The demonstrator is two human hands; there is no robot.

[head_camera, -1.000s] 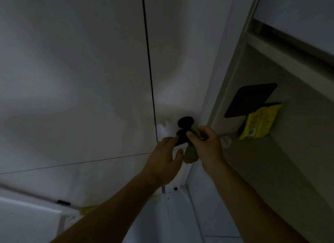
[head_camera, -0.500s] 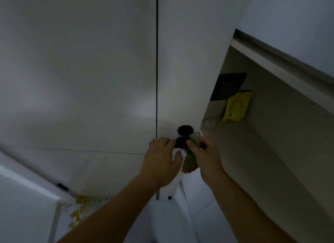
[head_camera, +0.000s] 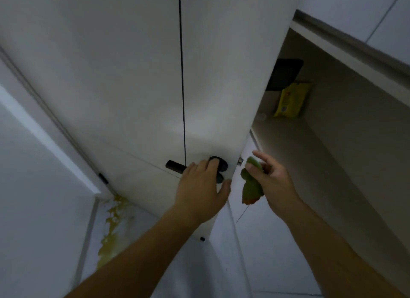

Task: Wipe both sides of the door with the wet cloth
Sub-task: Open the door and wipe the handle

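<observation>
Low at six o'clock on the door (head_camera: 133,87), my left hand (head_camera: 199,186) curls round the black door handle (head_camera: 174,165); at its three o'clock my right hand (head_camera: 274,182) pinches the wet cloth (head_camera: 250,189), just off the door's edge. Best to steady the door, flatten the cloth, and wipe in overlapping strokes.

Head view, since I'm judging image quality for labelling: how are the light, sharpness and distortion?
Head view: dim, flat light, one soft bright patch on the door above the handle. Head view: the wide-angle lens slants the door's edges steeply. Head view: the green cloth in the right hand looks soft, and print on the yellow packet is unreadable.
</observation>
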